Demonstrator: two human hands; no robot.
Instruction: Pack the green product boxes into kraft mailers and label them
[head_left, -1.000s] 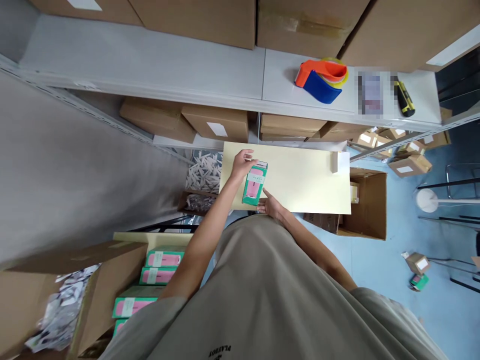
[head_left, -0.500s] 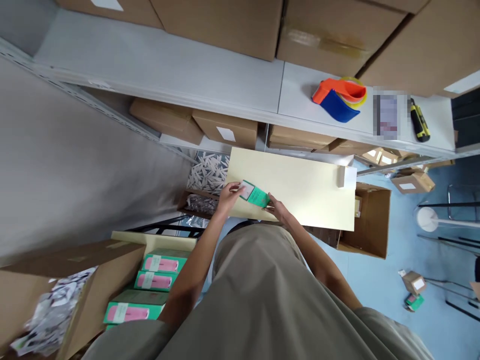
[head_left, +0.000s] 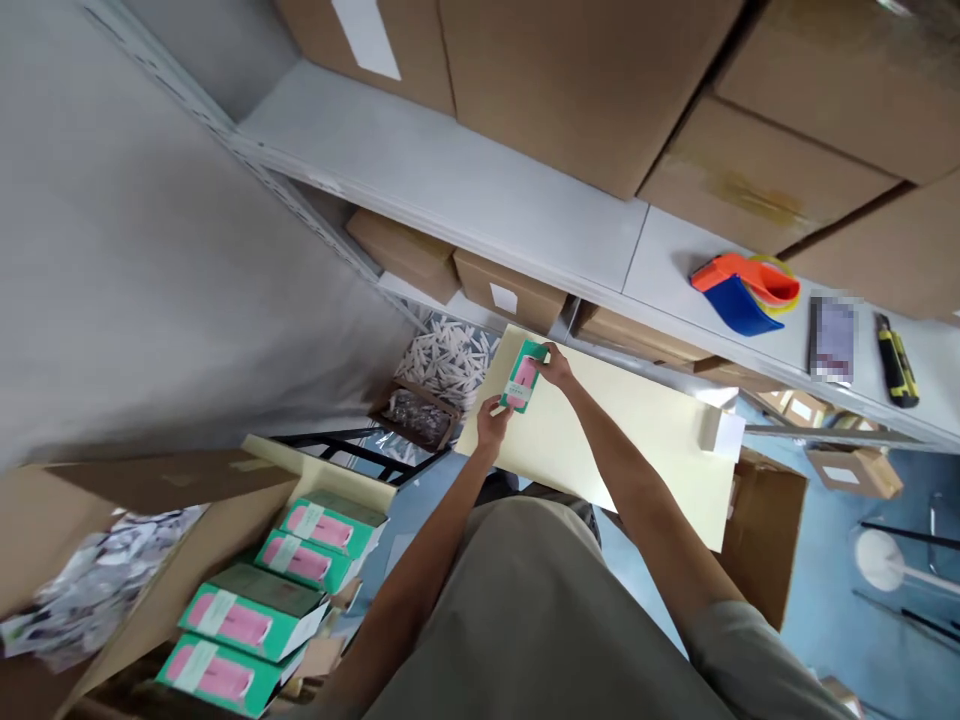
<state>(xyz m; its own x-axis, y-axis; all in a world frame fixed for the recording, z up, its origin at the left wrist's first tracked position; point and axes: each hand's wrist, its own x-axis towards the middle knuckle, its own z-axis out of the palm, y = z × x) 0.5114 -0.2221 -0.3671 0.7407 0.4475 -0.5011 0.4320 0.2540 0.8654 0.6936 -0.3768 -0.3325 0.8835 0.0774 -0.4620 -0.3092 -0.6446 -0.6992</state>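
Note:
A small green box with a pink picture and a pale band is held between my two hands over the left end of the cream tabletop. My left hand pinches its near end. At its far right corner, my right hand grips the edge with bent fingers. The box stands nearly lengthwise to me, picture side up. Whether it touches the tabletop I cannot tell. A white box sits at the table's right end.
Left of the table lie many white slips and a carton of clear bags. Green-and-pink boxes stand at lower left, beside a carton of papers. The shelf ahead bears cartons, a tape dispenser and a cutter.
The box has turned from its white-and-green side to the pink picture side and swung more upright in view. My right hand has moved to its far end. The view has tilted and shifted left.

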